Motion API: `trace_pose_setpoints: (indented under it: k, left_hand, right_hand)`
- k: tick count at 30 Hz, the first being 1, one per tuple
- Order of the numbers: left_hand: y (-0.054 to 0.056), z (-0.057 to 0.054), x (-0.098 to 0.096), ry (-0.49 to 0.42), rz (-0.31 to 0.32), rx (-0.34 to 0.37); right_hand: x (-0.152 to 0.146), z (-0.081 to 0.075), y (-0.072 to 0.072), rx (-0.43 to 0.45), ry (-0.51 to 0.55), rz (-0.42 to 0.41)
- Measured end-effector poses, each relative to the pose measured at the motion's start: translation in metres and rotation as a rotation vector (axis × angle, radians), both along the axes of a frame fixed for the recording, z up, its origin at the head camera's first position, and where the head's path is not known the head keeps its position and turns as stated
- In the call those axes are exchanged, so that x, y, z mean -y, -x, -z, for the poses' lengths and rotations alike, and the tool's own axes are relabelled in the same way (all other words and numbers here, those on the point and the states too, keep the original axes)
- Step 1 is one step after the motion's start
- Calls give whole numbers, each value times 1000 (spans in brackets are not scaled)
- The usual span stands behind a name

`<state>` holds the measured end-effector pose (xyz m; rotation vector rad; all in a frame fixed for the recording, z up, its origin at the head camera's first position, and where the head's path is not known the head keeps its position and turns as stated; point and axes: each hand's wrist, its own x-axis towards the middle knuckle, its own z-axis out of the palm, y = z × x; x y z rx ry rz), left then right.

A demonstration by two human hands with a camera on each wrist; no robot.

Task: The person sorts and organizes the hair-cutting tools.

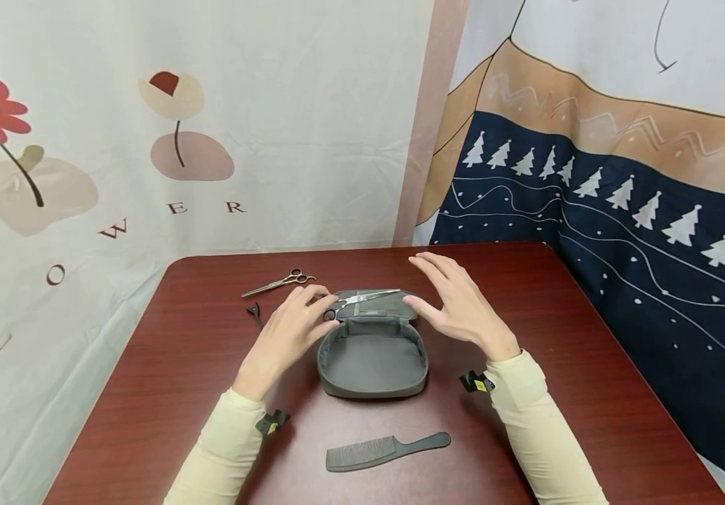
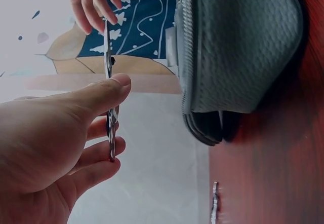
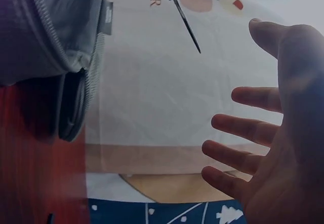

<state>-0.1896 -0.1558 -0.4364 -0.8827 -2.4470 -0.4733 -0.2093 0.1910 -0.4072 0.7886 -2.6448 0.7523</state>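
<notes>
1. Pinched in the left hand (image 1: 289, 333), between thumb and fingers at the handle end: a pair of scissors (image 1: 369, 296); a narrow grip, with thumb laid against the metal.
2. From that grip, long axis crosswise to the right, tilted slightly away from the body, blades apparently together and tips toward the right hand (image 1: 460, 308).
3. At the tips, the right hand nearer, held wide with thumb and fingers spread; near the blades but apart, with nothing in its grasp.
4. Below the scissors, with a gap between, the back-folded lid (image 1: 394, 306) of a grey case (image 1: 371, 391); the body of the case nearer the person than the grip, mouth upward.
5. Beyond the left grip and to its left, another pair of scissors (image 1: 277, 285) on the table (image 1: 179, 393).
6. Well toward the person from the grip, a comb (image 1: 362, 454), handle rightward.
</notes>
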Motion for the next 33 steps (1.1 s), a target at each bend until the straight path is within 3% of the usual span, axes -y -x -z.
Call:
trace_pose_setpoints:
  k: [17, 27, 33]
  left_hand:
    - [12, 17, 11, 12, -18, 151]
    - [16, 23, 18, 23, -32, 210]
    - [21, 26, 22, 33, -36, 241]
  right_hand:
    - [-18, 27, 18, 196, -22, 133]
    - [-23, 40, 26, 333, -5, 154]
    - [-26, 51, 31, 373, 14, 148]
